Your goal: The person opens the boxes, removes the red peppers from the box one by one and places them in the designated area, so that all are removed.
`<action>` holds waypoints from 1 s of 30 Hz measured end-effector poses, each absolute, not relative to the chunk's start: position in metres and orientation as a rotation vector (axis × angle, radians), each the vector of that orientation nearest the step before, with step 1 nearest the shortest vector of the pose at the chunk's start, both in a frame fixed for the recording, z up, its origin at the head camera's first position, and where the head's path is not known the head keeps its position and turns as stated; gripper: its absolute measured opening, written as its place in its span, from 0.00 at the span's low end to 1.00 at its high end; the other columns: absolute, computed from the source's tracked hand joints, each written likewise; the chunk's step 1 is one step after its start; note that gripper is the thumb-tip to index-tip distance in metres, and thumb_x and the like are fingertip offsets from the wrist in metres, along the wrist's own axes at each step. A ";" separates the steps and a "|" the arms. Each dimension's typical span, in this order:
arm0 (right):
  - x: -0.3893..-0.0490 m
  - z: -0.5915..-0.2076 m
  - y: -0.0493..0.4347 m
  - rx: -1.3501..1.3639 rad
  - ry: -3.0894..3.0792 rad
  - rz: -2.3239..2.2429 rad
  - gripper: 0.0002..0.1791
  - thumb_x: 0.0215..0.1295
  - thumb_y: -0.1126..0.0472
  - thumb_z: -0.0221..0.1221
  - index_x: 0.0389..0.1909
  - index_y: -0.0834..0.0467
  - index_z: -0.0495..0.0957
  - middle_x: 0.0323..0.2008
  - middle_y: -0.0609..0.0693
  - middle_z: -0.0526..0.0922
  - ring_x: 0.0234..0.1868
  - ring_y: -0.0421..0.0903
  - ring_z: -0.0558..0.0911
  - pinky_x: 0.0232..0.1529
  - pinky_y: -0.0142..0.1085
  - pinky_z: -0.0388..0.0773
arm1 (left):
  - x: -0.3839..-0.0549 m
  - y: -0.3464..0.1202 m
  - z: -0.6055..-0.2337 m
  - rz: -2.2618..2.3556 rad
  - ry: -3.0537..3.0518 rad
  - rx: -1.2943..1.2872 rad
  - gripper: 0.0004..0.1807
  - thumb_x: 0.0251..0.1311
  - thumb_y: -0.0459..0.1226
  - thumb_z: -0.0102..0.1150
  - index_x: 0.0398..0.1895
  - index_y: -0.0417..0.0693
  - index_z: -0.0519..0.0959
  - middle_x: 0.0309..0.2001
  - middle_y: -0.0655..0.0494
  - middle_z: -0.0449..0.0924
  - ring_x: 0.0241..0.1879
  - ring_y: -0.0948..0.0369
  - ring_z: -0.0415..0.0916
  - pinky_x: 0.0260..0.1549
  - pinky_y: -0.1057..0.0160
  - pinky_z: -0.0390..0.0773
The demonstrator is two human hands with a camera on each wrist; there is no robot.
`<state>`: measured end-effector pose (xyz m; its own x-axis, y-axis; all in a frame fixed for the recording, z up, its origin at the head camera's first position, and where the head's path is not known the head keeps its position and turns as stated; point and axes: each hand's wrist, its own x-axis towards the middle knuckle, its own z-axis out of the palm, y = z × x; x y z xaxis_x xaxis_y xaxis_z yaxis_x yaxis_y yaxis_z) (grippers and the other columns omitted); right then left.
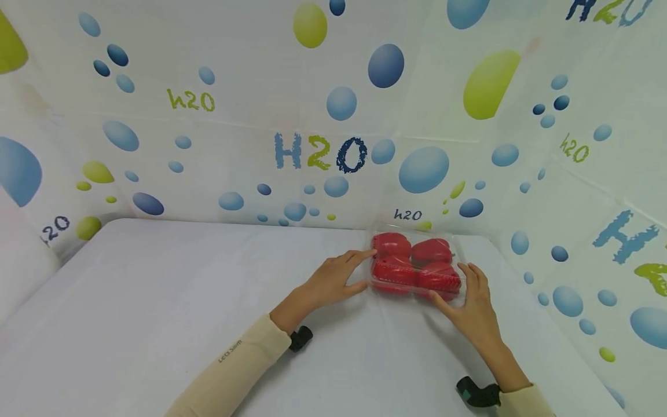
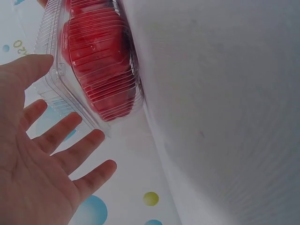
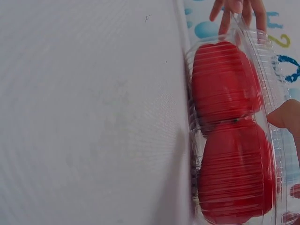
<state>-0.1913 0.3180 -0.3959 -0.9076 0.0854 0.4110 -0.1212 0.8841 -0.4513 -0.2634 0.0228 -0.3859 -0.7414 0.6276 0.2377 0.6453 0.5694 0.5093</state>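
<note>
A clear plastic clamshell box (image 1: 415,288) holding several red bell peppers (image 1: 392,245) lies at the table's far edge, right of centre. Beside its left end is my left hand (image 1: 332,281), with fingers spread and fairly straight. The left wrist view shows that palm (image 2: 33,173) facing the box, the thumb tip right at the rim corner. My right hand (image 1: 473,310) is at the box's front right corner. Its thumb (image 3: 287,116) reaches the front rim, while its fingers extend along the right end, mostly out of frame in the right wrist view.
A white cloth covers the table (image 1: 172,301). Behind it hangs a white curtain (image 1: 250,104) printed with blue and green bubbles and H2O lettering, close behind the box. Black wrist devices (image 1: 301,339) show beneath both cream sleeves (image 1: 237,365).
</note>
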 end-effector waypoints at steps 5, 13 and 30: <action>-0.192 -0.399 0.320 0.045 -2.602 0.701 0.46 0.53 0.53 0.69 0.68 0.64 0.57 0.67 0.68 0.54 0.66 0.67 0.58 0.51 0.66 0.70 | -0.263 0.024 -0.386 -0.913 -2.776 -1.102 0.38 0.65 0.44 0.60 0.76 0.58 0.55 0.68 0.50 0.65 0.67 0.52 0.64 0.64 0.44 0.66; -0.195 -0.403 0.323 0.074 -2.536 0.746 0.45 0.50 0.56 0.70 0.66 0.66 0.59 0.65 0.68 0.57 0.66 0.67 0.59 0.54 0.69 0.67 | -0.262 0.023 -0.386 -0.892 -2.770 -1.096 0.37 0.66 0.44 0.59 0.76 0.58 0.55 0.68 0.50 0.65 0.67 0.52 0.65 0.63 0.45 0.67; -0.195 -0.406 0.326 0.036 -2.513 1.033 0.50 0.54 0.58 0.68 0.72 0.65 0.49 0.68 0.70 0.55 0.63 0.67 0.62 0.56 0.67 0.67 | -0.264 0.024 -0.387 -0.879 -2.715 -1.118 0.35 0.67 0.45 0.57 0.75 0.56 0.55 0.67 0.50 0.65 0.66 0.52 0.67 0.61 0.45 0.70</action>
<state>-0.1953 0.3258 -0.4055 -0.9111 0.1331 0.3900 -0.1796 0.7235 -0.6665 -0.2635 0.0244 -0.3872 -0.7314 0.6233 0.2769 0.6673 0.5702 0.4791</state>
